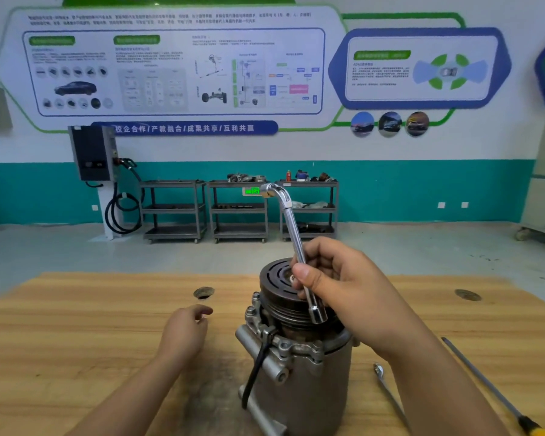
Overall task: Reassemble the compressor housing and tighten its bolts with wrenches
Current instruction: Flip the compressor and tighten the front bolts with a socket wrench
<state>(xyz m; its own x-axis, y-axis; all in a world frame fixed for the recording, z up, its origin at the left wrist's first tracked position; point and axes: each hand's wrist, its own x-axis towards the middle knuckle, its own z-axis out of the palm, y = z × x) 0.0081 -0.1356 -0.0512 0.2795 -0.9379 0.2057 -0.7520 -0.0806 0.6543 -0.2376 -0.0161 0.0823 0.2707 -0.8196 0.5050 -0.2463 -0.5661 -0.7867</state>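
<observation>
A compressor [296,366] stands upright on a wooden table [76,341], its grooved pulley [277,287] uppermost, as a person works on it with a socket wrench [296,240]. The right hand [343,287], just above and to the right of the compressor, has its fingers and thumb wrapped round the wrench's long shaft. The bent end points up and away, and the socket end hangs low against the pulley's side; whether it sits on a bolt cannot be told. The left hand [183,328] hovers to the compressor's left, fingers loosely curled and holding nothing. Several bolts [250,311] show on the flange below the pulley. A spanner [387,391] lies just right of the compressor, and a screwdriver [491,391] further right. The metal body looks heavy and rigid, and standing on end it would likely twist or tip under wrench force. The free hand would best steady it by the smooth lower casing or the lugs, clear of the black cable [255,369].
</observation>
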